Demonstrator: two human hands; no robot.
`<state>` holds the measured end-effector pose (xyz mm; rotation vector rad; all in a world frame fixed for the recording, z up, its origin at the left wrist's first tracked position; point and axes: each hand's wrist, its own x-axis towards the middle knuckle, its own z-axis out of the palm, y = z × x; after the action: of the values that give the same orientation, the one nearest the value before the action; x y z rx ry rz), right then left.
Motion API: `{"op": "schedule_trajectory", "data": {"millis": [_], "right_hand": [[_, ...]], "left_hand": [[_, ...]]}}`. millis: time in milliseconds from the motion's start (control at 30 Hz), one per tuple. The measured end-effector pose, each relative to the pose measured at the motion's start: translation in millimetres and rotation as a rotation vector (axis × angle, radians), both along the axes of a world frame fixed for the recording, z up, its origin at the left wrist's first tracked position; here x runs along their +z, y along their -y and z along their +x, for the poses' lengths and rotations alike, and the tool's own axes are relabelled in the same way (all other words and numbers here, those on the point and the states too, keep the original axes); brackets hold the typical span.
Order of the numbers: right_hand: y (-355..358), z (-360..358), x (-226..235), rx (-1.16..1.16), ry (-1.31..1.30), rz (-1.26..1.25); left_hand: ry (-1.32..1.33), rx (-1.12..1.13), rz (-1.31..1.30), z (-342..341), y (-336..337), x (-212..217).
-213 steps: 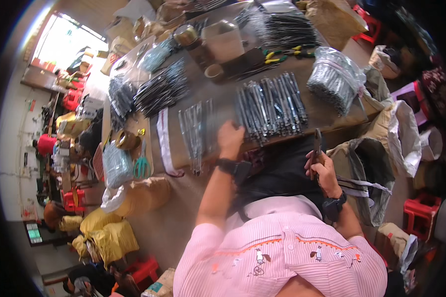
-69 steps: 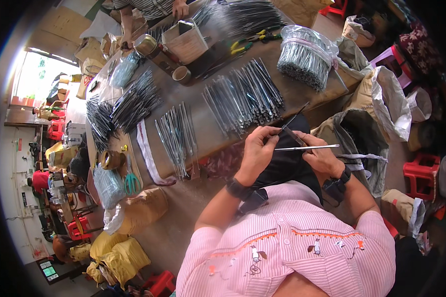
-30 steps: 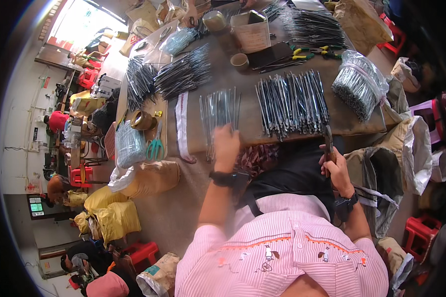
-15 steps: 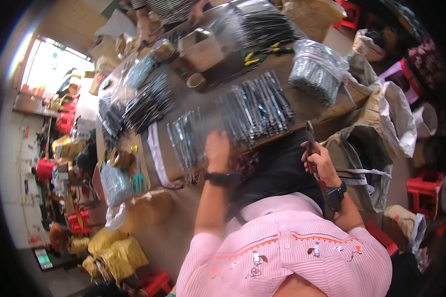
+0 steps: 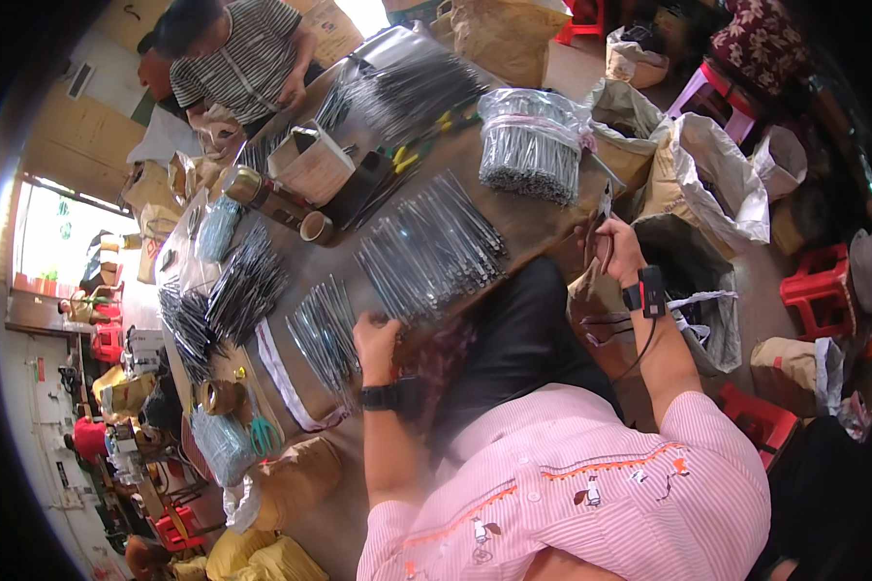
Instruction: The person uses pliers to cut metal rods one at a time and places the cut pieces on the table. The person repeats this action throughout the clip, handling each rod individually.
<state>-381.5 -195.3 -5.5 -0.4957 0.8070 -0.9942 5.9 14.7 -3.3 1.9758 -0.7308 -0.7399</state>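
Table edge (image 5: pixel 541 248), hands (image 5: pixel 376 342) well apart — pliers (image 5: pixel 604 215), strips (image 5: pixel 434 250)

Left hand (image 5: pixel 376 339): fingertips turned under, out of sight; whether anything is held, undetermined. Right hand (image 5: pixel 617 249): grip on pliers (image 5: pixel 603 215), handles partly covered by the fingers. Metal strips (image 5: pixel 431 247), larger row: blurred, single pieces hard to separate. Open box (image 5: pixel 315 176): lower contents concealed by its walls. Co-worker (image 5: pixel 247 68) beyond counter (image 5: pixel 530 223): top of head cut by upper edge, legs concealed. Brown sack (image 5: pixel 509 41): top cropped. Striped shirt (image 5: pixel 572 474), yellow sacks (image 5: pixel 269 559): cropped below. Background items (image 5: pixel 123 447), left: too small to identify.
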Motion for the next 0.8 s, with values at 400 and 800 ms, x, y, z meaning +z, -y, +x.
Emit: {"op": "schedule_trajectory", "data": {"millis": [400,800], "right_hand": [[75,19,-34,-0.161,-0.824,-0.303],[69,22,-17,-0.08,-0.691,-0.267]], "left_hand": [[-0.877,-0.012,-0.258,-13,-4,41],[-0.891,-0.006,-0.272,-21,-15,48]]}}
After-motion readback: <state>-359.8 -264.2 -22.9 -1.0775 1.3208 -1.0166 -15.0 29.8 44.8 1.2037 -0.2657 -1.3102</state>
